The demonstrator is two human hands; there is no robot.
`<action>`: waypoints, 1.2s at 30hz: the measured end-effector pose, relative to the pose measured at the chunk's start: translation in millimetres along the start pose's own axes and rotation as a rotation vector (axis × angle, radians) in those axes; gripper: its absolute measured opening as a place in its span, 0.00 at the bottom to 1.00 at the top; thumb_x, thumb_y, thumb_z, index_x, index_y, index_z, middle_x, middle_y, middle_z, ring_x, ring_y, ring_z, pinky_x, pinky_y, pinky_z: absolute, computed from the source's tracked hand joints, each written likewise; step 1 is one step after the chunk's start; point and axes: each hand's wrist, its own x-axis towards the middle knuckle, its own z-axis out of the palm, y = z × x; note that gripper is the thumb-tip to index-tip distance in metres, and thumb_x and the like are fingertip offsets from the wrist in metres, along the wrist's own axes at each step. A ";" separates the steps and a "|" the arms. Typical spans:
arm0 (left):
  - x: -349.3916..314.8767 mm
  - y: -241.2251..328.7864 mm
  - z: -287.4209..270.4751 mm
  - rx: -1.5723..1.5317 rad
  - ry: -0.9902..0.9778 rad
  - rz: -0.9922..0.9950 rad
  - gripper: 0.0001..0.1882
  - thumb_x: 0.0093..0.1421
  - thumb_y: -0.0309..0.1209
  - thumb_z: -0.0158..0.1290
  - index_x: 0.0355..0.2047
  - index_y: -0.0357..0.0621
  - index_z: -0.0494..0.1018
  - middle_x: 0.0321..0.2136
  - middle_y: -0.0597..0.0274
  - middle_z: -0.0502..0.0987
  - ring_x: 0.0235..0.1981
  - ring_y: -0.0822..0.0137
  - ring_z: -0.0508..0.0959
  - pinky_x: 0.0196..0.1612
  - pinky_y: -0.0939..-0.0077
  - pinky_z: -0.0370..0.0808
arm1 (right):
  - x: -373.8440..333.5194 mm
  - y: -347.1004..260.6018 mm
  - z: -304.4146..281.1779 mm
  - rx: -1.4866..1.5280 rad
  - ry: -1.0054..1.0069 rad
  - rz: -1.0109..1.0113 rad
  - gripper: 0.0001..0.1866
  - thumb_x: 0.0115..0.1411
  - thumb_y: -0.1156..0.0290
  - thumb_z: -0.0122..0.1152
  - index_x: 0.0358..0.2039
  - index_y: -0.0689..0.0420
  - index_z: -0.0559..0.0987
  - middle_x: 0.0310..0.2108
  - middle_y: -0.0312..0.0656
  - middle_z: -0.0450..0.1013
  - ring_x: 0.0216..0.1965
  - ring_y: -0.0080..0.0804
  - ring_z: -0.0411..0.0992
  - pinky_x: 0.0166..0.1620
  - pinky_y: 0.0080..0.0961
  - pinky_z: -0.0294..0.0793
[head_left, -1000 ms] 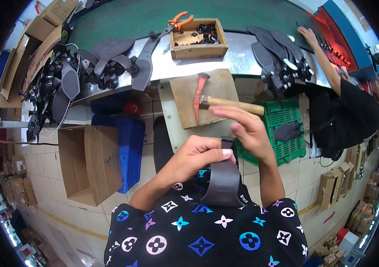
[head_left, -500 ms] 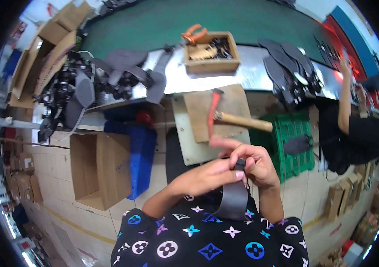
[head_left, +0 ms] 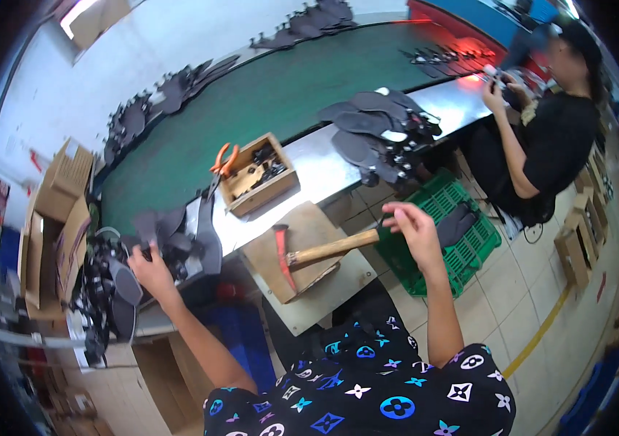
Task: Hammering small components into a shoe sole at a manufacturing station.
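My left hand (head_left: 152, 273) reaches into the dark sandal parts (head_left: 168, 231) at the bench's left end. Its thumb and fingers close around something black that I cannot make out. To the right, my right hand (head_left: 417, 231) is raised near the end of the hammer handle, fingers bent together. A small dark bit shows at its fingertips, too small to name. Between my hands lies the hammer (head_left: 318, 251), with a red head and wooden handle, on a brown board (head_left: 266, 256) over a pale block (head_left: 306, 315).
A wooden box (head_left: 264, 196) of small black parts stands on the metal-edged bench, with orange-handled pliers (head_left: 224, 164) at its rim. More dark soles (head_left: 367, 131) lie to its right. A green crate (head_left: 471, 254) stands below. At right a co-worker (head_left: 556, 138) handles something small.
My hands have parted from a dark strap held before my chest. The left went to the pile at left, the right moved outward. The view has turned and shows more bench.
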 end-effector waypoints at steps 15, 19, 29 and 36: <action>-52.2 103.5 -82.1 -0.103 -0.228 0.192 0.20 0.59 0.37 0.58 0.50 0.46 0.73 0.58 0.56 0.70 0.63 0.54 0.65 0.66 0.47 0.49 | 181.4 -46.0 3.2 -0.839 0.094 -0.714 0.04 0.60 0.73 0.59 0.31 0.60 0.78 0.34 0.47 0.74 0.45 0.48 0.71 0.47 0.38 0.72; -71.3 209.3 -104.7 -0.508 -0.303 0.405 0.23 0.54 0.30 0.62 0.50 0.40 0.73 0.58 0.51 0.69 0.66 0.51 0.61 0.66 0.53 0.52 | 115.4 -136.0 49.9 -0.609 -0.301 -0.976 0.01 0.59 0.79 0.58 0.32 0.62 0.77 0.32 0.46 0.73 0.39 0.45 0.71 0.43 0.34 0.72; -86.1 193.3 -90.2 -1.283 -0.812 -0.269 0.21 0.65 0.25 0.54 0.56 0.32 0.64 0.36 0.56 0.81 0.36 0.71 0.81 0.40 0.79 0.76 | 8.1 8.1 99.8 -0.897 -0.125 -0.926 0.33 0.59 0.52 0.65 0.58 0.57 0.69 0.58 0.50 0.65 0.50 0.46 0.73 0.48 0.34 0.75; -141.7 177.2 -31.0 -1.212 -0.673 -0.239 0.38 0.62 0.26 0.57 0.67 0.35 0.49 0.58 0.40 0.64 0.62 0.48 0.65 0.63 0.52 0.62 | -81.3 95.4 35.6 -0.712 -0.084 -0.010 0.19 0.59 0.56 0.66 0.33 0.62 0.77 0.15 0.52 0.68 0.18 0.46 0.72 0.25 0.39 0.70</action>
